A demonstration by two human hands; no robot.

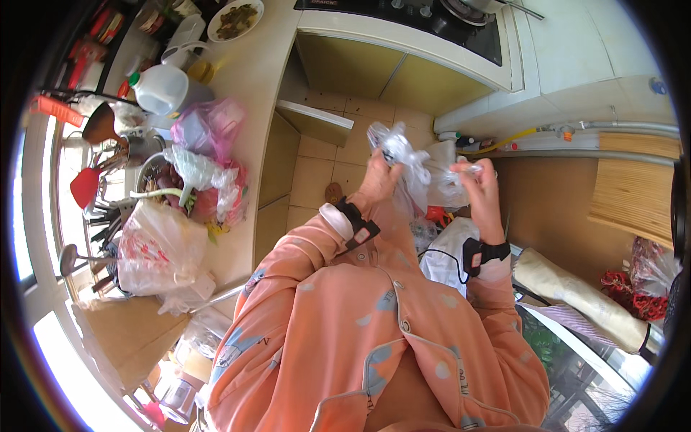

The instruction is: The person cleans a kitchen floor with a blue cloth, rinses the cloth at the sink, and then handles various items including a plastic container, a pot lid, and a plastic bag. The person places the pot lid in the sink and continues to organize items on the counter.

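My left hand (378, 181) grips a crumpled bunch of clear plastic bags (411, 162) in front of my body, above the tiled floor. Part of the bunch sticks out above the fingers and the rest hangs below. To its right, my right hand (482, 189) pinches a bit of thin clear plastic between thumb and fingers. A translucent plastic bag (440, 189) hangs or lies between the two hands; whether it joins the bunch cannot be told. Behind and below are a red item (440, 215) and a white bag (447, 251).
The left counter (270, 102) carries a white plastic bag (162, 248), a pink bag (210, 129), a jug with a green cap (162, 89) and a plate of food (236, 20). Ahead is a gas hob (410, 13). An open cabinet door (318, 121) juts over the floor.
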